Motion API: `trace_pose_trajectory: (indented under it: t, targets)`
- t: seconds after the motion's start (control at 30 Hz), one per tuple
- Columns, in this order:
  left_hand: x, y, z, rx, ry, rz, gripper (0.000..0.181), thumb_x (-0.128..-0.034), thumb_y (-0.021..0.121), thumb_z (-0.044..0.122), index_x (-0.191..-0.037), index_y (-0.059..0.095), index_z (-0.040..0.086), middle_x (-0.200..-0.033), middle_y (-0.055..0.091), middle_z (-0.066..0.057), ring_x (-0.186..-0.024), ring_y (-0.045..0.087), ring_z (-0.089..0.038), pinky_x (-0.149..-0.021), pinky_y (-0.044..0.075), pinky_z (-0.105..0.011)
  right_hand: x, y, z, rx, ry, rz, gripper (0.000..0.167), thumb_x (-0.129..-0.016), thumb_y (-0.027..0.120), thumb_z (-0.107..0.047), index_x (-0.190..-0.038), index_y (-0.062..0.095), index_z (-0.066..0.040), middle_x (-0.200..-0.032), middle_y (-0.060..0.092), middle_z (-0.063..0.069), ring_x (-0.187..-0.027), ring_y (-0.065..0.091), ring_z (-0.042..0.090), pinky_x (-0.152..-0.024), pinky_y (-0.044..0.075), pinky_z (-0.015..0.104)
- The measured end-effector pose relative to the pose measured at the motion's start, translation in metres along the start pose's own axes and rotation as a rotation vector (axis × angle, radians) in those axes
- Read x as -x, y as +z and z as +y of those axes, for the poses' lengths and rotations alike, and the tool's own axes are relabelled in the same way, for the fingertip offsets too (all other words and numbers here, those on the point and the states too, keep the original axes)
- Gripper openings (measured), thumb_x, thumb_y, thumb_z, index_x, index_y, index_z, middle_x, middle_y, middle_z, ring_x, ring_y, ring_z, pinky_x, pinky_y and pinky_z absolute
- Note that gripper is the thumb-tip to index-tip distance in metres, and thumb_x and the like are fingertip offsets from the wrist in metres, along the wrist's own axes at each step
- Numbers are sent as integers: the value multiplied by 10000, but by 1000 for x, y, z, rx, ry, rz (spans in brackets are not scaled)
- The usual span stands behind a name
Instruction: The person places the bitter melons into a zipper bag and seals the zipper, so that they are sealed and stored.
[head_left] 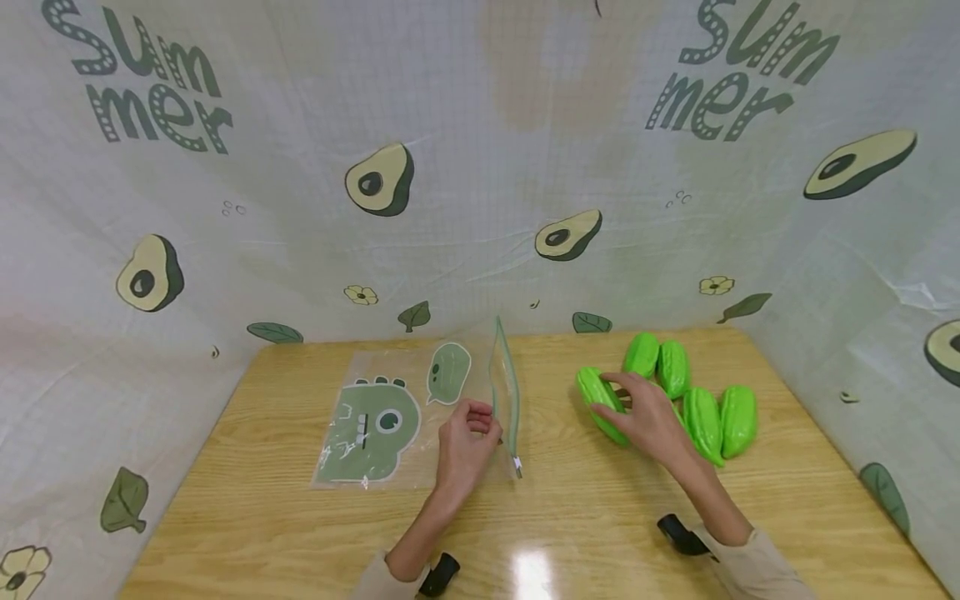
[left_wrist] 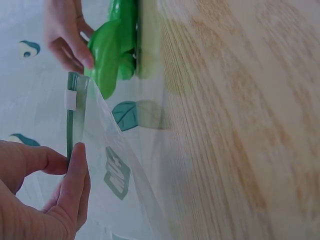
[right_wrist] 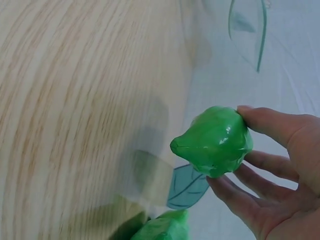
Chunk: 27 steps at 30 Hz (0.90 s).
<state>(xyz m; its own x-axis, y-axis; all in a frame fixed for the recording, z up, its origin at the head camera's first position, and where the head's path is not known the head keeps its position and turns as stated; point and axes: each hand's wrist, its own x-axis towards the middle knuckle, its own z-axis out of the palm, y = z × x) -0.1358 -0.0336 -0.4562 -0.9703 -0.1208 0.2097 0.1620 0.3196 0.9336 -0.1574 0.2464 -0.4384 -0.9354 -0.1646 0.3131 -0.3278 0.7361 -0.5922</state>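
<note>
My right hand [head_left: 648, 417] grips a bright green, ridged bitter melon [head_left: 596, 392] between thumb and fingers. In the right wrist view that bitter melon [right_wrist: 215, 142] appears end-on, its pointed tip turned away from the palm, above the wood. My left hand [head_left: 467, 442] pinches the green zip edge of a clear slider bag [head_left: 420, 467] between thumb and fingers. The bag lies flat with a green monster print, its mouth parted and facing right. A white slider [left_wrist: 70, 100] sits near one end of the zip in the left wrist view.
Several more green bitter melons [head_left: 703, 423] lie grouped on the right of the wooden table [head_left: 577, 517], partly behind my right hand and wrist. A pale cloth [head_left: 480, 250] with avocado prints hangs behind and along both sides.
</note>
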Motion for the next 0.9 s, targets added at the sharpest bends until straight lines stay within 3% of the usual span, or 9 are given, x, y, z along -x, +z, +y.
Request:
trace_pose_trajectory:
  t: [0.2,0.9]
  targets:
    - [0,1,0,-1,-4,0,131,-814,711,-38,-923,670,23,-804,679,-63,-700,659,-139,-660,516,-196,-3,0,-6,-70,13,-8,507,-903,801,-138,-1333,615,56,-1309,615,286,-1075,662,451,-879,582,549]
    - [0,2,1,-13,-7,-5,132,-816,698,-52,-918,674,28,-787,676,-35,-691,660,-131,-661,515,-202,-16,9,-27,-173,36,-5,516,-907,804,-171,-1344,618,29,-1337,610,255,-1110,652,424,-922,572,527]
